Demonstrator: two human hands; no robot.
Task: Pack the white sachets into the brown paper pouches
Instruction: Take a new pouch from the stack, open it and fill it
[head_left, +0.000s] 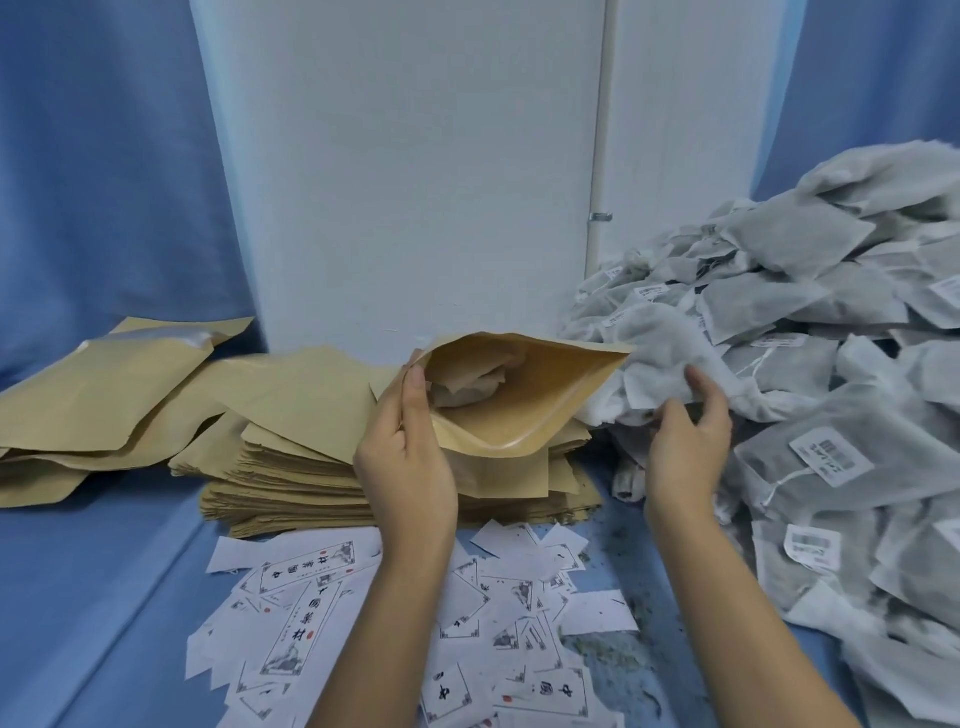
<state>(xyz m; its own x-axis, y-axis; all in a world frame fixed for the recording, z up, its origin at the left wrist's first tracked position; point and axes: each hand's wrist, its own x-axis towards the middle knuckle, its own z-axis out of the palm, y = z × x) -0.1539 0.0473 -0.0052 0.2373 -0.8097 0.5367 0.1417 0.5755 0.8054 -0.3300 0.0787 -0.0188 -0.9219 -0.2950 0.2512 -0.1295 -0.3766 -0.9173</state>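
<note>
My left hand (408, 457) grips the left rim of a brown paper pouch (524, 400) and holds its mouth wide open above a stack of flat pouches (291, 483). White sachets (467, 387) lie inside the pouch. My right hand (688, 436) pinches a white sachet (660, 358) just right of the pouch mouth, at the edge of a big heap of white sachets (841, 374).
Filled pouches (104, 395) lie at the left on the blue cloth (93, 597). Printed white labels (498, 613) are scattered in front, under my forearms. A white wall panel (415, 156) stands behind, and crumbs litter the cloth near the heap.
</note>
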